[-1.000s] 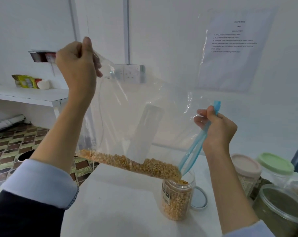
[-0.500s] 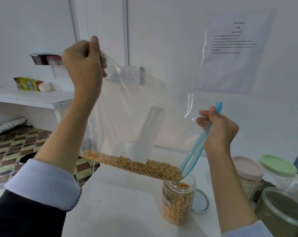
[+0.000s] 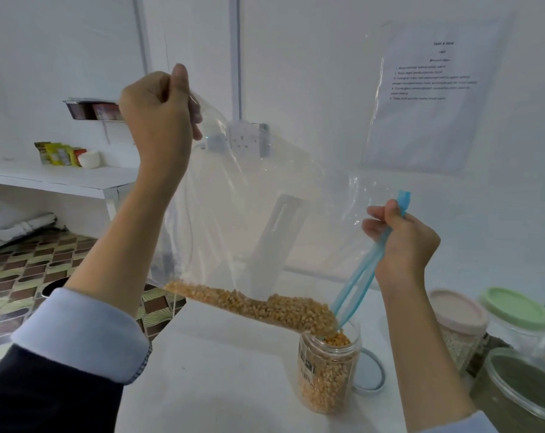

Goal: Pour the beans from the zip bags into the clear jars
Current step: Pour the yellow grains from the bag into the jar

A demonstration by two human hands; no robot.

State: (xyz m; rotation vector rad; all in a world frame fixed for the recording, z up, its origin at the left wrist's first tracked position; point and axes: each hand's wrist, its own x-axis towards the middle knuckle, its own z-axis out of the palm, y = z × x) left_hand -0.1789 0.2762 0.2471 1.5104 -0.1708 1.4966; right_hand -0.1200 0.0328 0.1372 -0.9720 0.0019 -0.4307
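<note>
Clear, crinkled plastic makes up the zip bag (image 3: 249, 198), which hangs tilted above the tabletop (image 3: 218, 385). The left hand (image 3: 158, 110) pinches its raised corner; the right hand (image 3: 402, 242) grips the blue zip strip (image 3: 358, 276) at the lower end. Yellow beans (image 3: 265, 304) gather along the bottom fold, spilling from the corner into the open jar (image 3: 327, 373), already nearly full.
</note>
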